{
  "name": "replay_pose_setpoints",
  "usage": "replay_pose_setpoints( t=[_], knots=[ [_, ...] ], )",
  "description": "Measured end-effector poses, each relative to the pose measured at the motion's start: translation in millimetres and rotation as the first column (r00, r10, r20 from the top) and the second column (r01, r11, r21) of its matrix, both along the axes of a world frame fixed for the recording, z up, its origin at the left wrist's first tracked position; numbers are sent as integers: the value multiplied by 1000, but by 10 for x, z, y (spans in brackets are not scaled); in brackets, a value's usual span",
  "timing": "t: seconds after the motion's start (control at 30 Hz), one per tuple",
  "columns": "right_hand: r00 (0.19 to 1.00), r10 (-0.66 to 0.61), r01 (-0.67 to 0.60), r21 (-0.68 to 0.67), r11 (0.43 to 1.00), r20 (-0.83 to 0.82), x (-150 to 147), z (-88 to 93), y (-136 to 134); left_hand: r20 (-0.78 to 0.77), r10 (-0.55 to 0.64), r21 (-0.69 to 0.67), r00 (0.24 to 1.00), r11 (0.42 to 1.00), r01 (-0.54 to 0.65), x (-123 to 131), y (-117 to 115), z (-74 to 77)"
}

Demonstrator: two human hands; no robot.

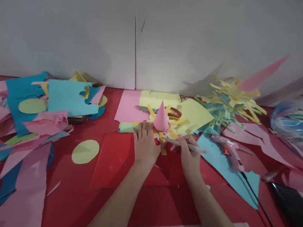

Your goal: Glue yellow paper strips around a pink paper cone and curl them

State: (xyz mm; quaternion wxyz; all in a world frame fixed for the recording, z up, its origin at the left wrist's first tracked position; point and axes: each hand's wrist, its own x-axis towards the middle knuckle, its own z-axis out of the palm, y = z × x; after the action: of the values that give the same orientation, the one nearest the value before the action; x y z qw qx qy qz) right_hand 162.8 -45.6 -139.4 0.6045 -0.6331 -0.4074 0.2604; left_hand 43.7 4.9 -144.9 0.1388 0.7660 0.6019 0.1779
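Observation:
A pink paper cone point(161, 119) stands upright on a yellow paper piece with strips point(180, 122) radiating from it like petals. My left hand point(146, 144) lies on the left side of this piece, its fingers stretched out and holding nothing. In my right hand point(190, 154) is a slim whitish pen point(176, 141), gripped between the fingers, its tip close to the lower edge of the yellow piece. Behind the cone lie scissors point(176, 112) with red and yellow handles, partly hidden by the cone and strips.
A pink glue gun point(230, 150) with a lit red light and black cord rests on blue paper point(246, 186) at right. Beyond stands another fringed paper piece point(232, 96). A yellow-green paper circle point(85, 151) and piled scraps point(29, 166) lie left. A black phone-like object point(291, 200) sits front right.

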Motion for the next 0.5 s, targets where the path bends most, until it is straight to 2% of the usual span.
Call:
replay_pose_setpoints(
  t=[0.23,0.5],
  knots=[
    [997,11,-8,-42,999,74,5,-26,15,-4,0,4,1000,1000,0,-2,-9,-11],
    [997,-17,20,-34,999,69,-10,12,5,17,-3,-6,1000,1000,3,3,-1,-8]
  ],
)
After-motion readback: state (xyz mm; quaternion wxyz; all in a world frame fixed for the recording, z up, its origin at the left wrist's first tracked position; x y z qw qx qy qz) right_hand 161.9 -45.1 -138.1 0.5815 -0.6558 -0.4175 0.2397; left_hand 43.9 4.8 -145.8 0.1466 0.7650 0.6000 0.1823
